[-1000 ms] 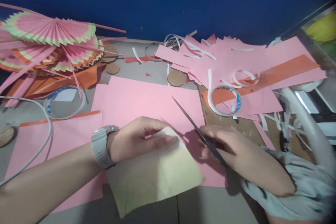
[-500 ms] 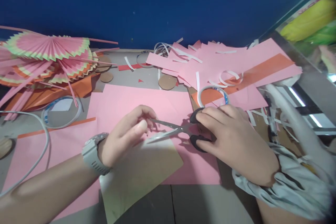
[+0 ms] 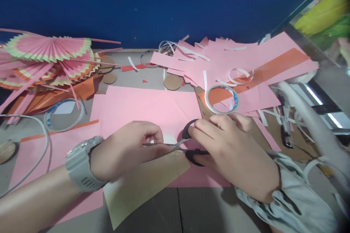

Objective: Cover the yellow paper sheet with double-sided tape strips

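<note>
My right hand point(image 3: 229, 153) has its fingers in the black handles of a pair of scissors point(image 3: 177, 146). The blades point left and lie close together, partly hidden by my left thumb. My left hand point(image 3: 128, 149), with a grey watch on the wrist, is curled around the blade end with thumb and fingers closed; what it grips is hidden. Beneath it lies a pale yellow sheet of paper point(image 3: 142, 185), its upper edge along the scissors. A small white patch shows just above the blades. Pink paper point(image 3: 142, 103) spreads under both.
Folded pink and green paper fans point(image 3: 51, 49) lie at the left. Tape rolls point(image 3: 235, 103) sit at left and right. Behind are pink sheets point(image 3: 207, 65) with white strips and a cardboard disc point(image 3: 173, 82). A cutter point(image 3: 286, 127) lies at the right; a white cable point(image 3: 47, 145) curves at the left.
The scissor blades have come together. My right hand and the scissors have moved slightly left and down. My left hand has lowered and curled over the blades.
</note>
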### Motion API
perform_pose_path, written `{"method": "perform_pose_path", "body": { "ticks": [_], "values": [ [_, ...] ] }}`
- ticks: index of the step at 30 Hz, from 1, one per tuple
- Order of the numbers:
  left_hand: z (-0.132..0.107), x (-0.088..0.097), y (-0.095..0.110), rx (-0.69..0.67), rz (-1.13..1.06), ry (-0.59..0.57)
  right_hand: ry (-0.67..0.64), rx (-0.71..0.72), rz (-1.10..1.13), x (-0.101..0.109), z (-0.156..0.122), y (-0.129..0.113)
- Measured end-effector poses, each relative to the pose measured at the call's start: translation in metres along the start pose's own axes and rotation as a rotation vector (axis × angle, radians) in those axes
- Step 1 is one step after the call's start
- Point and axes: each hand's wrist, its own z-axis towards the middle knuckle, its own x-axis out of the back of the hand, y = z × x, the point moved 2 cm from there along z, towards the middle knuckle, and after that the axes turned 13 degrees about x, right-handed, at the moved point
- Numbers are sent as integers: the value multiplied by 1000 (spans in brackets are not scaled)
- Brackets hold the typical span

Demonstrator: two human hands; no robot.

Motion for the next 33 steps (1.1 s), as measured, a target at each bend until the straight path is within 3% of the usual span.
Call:
{"method": "perform_pose_path", "body": {
  "ticks": [6,12,21,27,33],
  "values": [
    [0,1,-3,27,-62,-68,-23,-21,70,-6,0,-3],
    [1,3,-5,41,35,-91,16,-21,98,-5,-1,-3],
    [0,11,-5,3,99,-112,-32,-8,118,-4,0,-2],
    [5,24,-7,-35,133,32,-31,-17,126,-5,-1,3],
    [12,33,-14,-27,132,267,-34,15,135,-8,-1,3]
  ]
}}
